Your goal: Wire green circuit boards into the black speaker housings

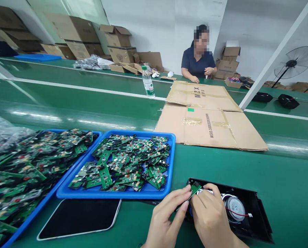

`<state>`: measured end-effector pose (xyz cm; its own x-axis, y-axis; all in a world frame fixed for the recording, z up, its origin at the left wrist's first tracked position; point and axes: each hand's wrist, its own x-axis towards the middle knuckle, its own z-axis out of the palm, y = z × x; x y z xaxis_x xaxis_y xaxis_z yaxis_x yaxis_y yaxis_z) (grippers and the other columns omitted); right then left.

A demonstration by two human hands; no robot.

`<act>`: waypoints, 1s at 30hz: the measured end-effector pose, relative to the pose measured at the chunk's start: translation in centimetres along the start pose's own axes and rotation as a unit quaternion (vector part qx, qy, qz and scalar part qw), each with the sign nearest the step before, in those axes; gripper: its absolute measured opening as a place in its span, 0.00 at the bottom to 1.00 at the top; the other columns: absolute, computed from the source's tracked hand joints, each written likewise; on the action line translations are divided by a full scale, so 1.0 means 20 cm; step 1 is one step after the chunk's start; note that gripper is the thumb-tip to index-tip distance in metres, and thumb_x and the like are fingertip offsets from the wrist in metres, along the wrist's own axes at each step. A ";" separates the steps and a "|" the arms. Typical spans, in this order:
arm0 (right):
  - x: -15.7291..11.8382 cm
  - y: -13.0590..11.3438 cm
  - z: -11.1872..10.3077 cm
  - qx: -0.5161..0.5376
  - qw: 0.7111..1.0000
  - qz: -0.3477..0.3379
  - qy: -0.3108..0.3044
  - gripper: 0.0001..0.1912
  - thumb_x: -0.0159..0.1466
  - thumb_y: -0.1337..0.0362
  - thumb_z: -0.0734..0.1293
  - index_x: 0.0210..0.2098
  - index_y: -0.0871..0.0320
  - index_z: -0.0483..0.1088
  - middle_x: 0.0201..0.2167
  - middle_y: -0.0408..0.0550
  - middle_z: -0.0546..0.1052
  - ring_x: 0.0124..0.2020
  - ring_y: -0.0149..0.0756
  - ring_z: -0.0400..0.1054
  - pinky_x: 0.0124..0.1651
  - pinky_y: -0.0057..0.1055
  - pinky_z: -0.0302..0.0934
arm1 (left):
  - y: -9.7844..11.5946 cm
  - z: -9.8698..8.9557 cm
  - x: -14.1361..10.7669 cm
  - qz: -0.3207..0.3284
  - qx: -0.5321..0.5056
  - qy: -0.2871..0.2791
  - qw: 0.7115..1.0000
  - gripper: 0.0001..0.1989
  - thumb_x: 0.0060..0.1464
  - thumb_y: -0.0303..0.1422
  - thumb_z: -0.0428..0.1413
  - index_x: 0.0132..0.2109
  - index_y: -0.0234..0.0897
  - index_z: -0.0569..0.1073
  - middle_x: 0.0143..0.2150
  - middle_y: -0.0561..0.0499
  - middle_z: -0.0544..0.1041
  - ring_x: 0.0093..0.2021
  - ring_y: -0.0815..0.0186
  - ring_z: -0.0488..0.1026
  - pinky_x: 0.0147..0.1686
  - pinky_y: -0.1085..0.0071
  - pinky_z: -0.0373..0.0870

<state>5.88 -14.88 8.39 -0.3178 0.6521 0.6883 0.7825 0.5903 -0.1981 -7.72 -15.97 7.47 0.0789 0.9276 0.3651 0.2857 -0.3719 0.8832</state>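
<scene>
My left hand (168, 215) pinches a small green circuit board (195, 188) between thumb and fingers, over the left end of a black speaker housing (257, 210). Close against the board, my right hand (212, 213) is closed with its fingers curled; whatever they grip is hidden behind them. Inside the housing sits a round silver speaker (235, 207), with a red wire (240, 214) ending in a small white plug (250, 215). My right hand covers part of the housing.
A blue tray (173, 162) of circuit boards stands left of my hands, beside another heaped tray (27, 227). A dark-screened tablet (81, 218) lies in front. Flattened cardboard (210, 127) and a water bottle (148, 82) are farther back. A person (199, 62) sits opposite.
</scene>
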 end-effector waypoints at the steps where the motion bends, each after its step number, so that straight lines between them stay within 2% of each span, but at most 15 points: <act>1: 0.00 0.00 0.00 0.004 1.000 0.002 0.005 0.19 0.65 0.75 0.54 0.20 0.60 0.62 0.16 0.43 0.64 0.20 0.30 0.56 0.37 0.34 0.56 | 0.01 0.00 0.00 -0.011 -0.009 0.006 1.000 0.13 0.54 0.25 0.54 0.43 0.45 0.78 0.44 0.49 0.80 0.43 0.65 0.77 0.44 0.75 0.74; 8: 0.00 0.01 0.00 0.027 1.000 0.004 0.013 0.13 0.65 0.74 0.56 0.31 0.62 0.70 0.19 0.44 0.69 0.23 0.31 0.61 0.42 0.37 0.56 | 0.03 0.00 0.01 -0.119 -0.099 0.009 0.988 0.12 0.55 0.28 0.54 0.42 0.47 0.79 0.44 0.52 0.80 0.45 0.63 0.77 0.47 0.72 0.73; 15: 0.01 0.03 -0.01 0.052 0.998 0.024 -0.016 0.17 0.66 0.74 0.54 0.24 0.60 0.67 0.18 0.42 0.68 0.22 0.29 0.61 0.41 0.36 0.55 | 0.02 0.01 0.03 -0.157 -0.191 0.003 0.969 0.08 0.53 0.31 0.56 0.39 0.42 0.80 0.46 0.47 0.80 0.48 0.57 0.74 0.50 0.64 0.71; 17: 0.02 0.04 -0.02 0.071 0.997 0.036 -0.024 0.17 0.66 0.74 0.53 0.25 0.59 0.67 0.19 0.41 0.68 0.23 0.29 0.62 0.41 0.35 0.54 | 0.02 -0.01 0.04 -0.171 -0.238 -0.004 0.956 0.10 0.52 0.32 0.57 0.43 0.41 0.77 0.46 0.46 0.79 0.48 0.57 0.74 0.50 0.62 0.71; 19: 0.02 0.06 -0.04 0.080 0.996 0.038 -0.022 0.16 0.67 0.73 0.55 0.29 0.59 0.69 0.18 0.40 0.67 0.23 0.29 0.61 0.42 0.35 0.54 | 0.02 -0.05 0.06 -0.187 -0.262 -0.038 0.946 0.18 0.52 0.31 0.57 0.52 0.43 0.70 0.47 0.46 0.78 0.48 0.59 0.74 0.49 0.63 0.71; 21: 0.02 0.07 -0.05 0.080 0.996 0.018 -0.019 0.14 0.67 0.72 0.56 0.30 0.59 0.69 0.18 0.40 0.67 0.22 0.29 0.58 0.41 0.35 0.54 | 0.04 -0.09 0.08 -0.204 -0.246 -0.101 0.942 0.25 0.50 0.30 0.59 0.56 0.43 0.66 0.48 0.45 0.77 0.47 0.59 0.74 0.47 0.65 0.71; 24: 0.00 0.07 -0.06 0.073 0.996 -0.042 -0.033 0.16 0.66 0.73 0.55 0.27 0.60 0.69 0.18 0.42 0.66 0.23 0.30 0.56 0.38 0.34 0.54 | 0.08 -0.12 0.11 -0.241 -0.195 -0.177 0.934 0.21 0.47 0.30 0.60 0.51 0.38 0.71 0.42 0.45 0.79 0.41 0.60 0.75 0.42 0.67 0.72; 27: 0.01 0.07 -0.11 0.063 0.992 -0.084 -0.065 0.15 0.66 0.72 0.55 0.28 0.60 0.69 0.20 0.44 0.68 0.27 0.33 0.58 0.38 0.36 0.54 | 0.11 -0.11 0.12 -0.292 -0.164 -0.190 0.923 0.20 0.46 0.30 0.59 0.49 0.36 0.73 0.34 0.49 0.79 0.36 0.62 0.75 0.38 0.67 0.73; 30: 0.01 0.13 -0.23 0.069 0.990 -0.052 -0.113 0.10 0.66 0.63 0.60 0.36 0.60 0.70 0.30 0.47 0.73 0.35 0.37 0.62 0.41 0.36 0.56 | 0.11 -0.10 0.11 -0.331 -0.199 -0.208 0.899 0.20 0.45 0.30 0.60 0.49 0.37 0.72 0.35 0.49 0.79 0.37 0.61 0.75 0.38 0.67 0.73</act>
<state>10.24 -15.42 11.20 -0.5163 0.6656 0.5389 0.6635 0.7087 -0.2396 -8.91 -14.91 10.80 0.3908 0.8519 -0.3485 0.0447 0.3606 0.9316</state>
